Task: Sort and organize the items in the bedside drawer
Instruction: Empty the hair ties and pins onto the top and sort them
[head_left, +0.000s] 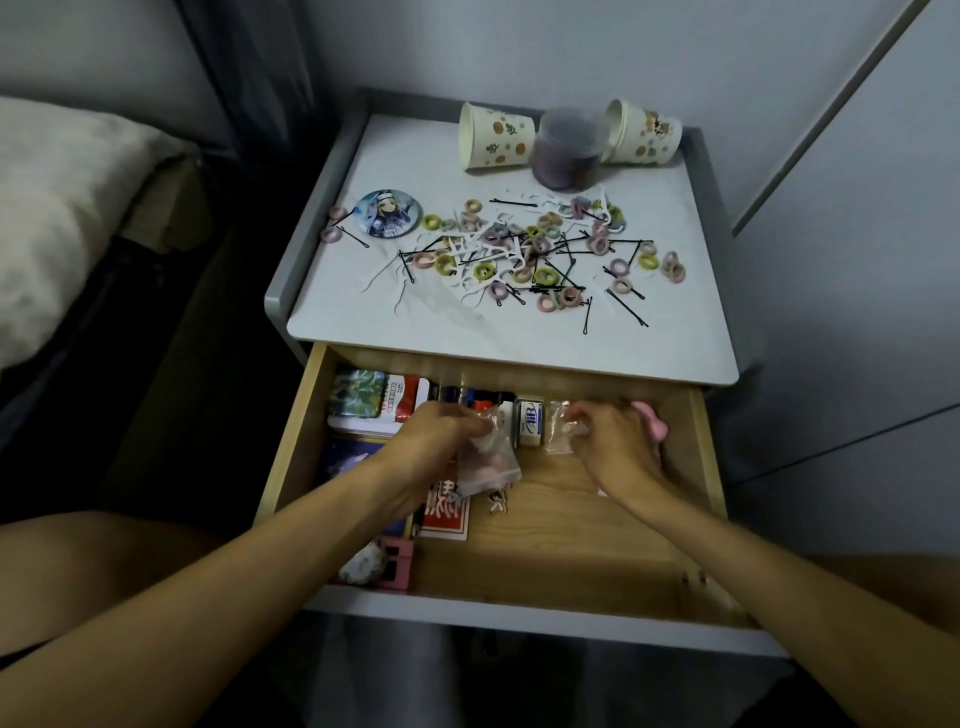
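The wooden bedside drawer (587, 561) stands pulled out below the nightstand top. Both hands reach into its back half. My left hand (436, 441) grips a small clear plastic bag (491, 462) with something pink inside. My right hand (613, 441) pinches a second small clear bag (561, 434). A white eraser (530, 420) lies between the hands. A pink item (654, 421) shows behind my right hand. A green tin (361, 397), a red-and-white packet (408, 397), a red card pack (445, 512) and a pink clip (397, 564) lie along the drawer's left side.
On the nightstand top (415, 312) lie several hair ties (545, 249), black bobby pins (626, 306) and white floss picks, plus a round badge (388, 214). Two tipped paper cups (493, 137) (644, 135) flank a clear jar (569, 150). A bed with pillow (57, 208) is left.
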